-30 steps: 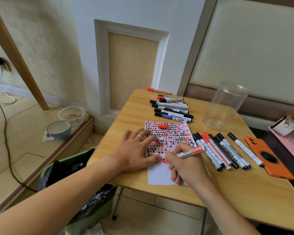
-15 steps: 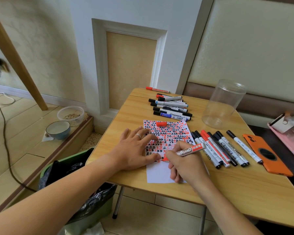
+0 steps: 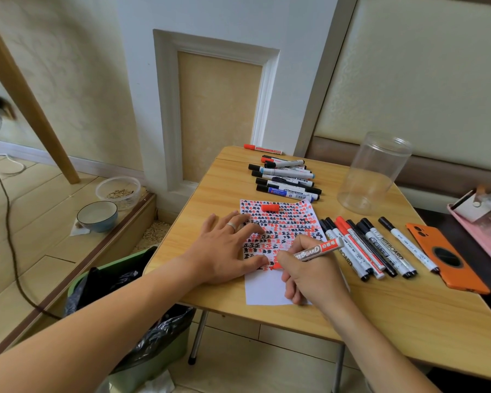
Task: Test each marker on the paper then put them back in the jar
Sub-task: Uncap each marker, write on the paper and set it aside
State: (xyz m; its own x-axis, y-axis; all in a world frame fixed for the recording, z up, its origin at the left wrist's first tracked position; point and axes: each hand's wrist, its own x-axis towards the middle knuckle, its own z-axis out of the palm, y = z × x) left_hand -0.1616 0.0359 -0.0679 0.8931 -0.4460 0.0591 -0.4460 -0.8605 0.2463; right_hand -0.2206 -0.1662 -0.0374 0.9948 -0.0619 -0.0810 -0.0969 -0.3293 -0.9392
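Hands unmoved: right still writing, red marker apparently touching paper.

Red marker in right hand, tip on paper

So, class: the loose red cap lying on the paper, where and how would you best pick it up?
Pinch the red cap across its short width, coming straight down from above. It lies flat on the paper, long axis left-right, with clear space around it, well beyond both hands.

Cream wall with white panelled pillar, tiled floor, wooden table, daylight
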